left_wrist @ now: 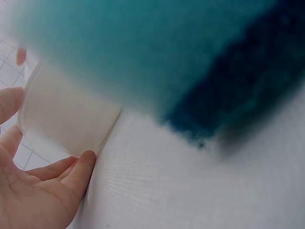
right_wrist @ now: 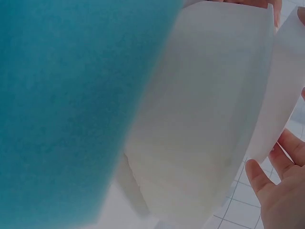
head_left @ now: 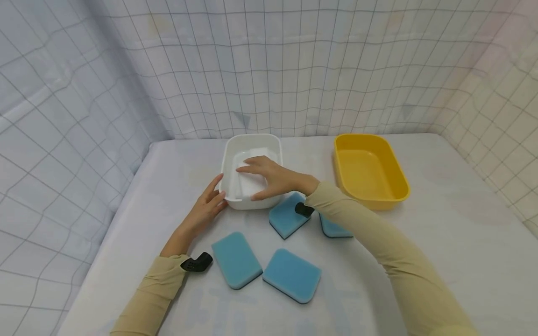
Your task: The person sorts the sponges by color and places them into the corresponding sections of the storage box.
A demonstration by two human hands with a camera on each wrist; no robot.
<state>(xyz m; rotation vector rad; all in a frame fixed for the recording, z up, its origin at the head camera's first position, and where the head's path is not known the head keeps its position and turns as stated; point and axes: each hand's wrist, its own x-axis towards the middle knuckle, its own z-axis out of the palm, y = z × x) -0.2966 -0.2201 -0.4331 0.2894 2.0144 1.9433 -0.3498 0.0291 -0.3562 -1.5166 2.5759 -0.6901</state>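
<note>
A white tray (head_left: pixel 273 203) stands at the back, left of centre. My left hand (head_left: pixel 203 207) touches the outside of its near left corner, fingers fairly straight; in the left wrist view the left hand (left_wrist: pixel 47 191) lies along the tray's wall (left_wrist: pixel 71 109). Inside the tray is a white block (head_left: pixel 251 184), its exact kind unclear. My right hand (head_left: pixel 273 177) reaches over the near right rim and grips this block between thumb and fingers. The right wrist view shows the white block (right_wrist: pixel 281 86) beyond the tray wall (right_wrist: pixel 200 109), with the right hand (right_wrist: pixel 286 191) at it.
A yellow tray (head_left: pixel 365 170) stands at the back right. Several blue sponges with dark undersides lie in front: one (head_left: pixel 237 259) by the left wrist, one (head_left: pixel 292 275) nearer me, one (head_left: pixel 287 217) beside the white tray, one (head_left: pixel 334 226) partly under the right forearm. Gridded curtains surround the table.
</note>
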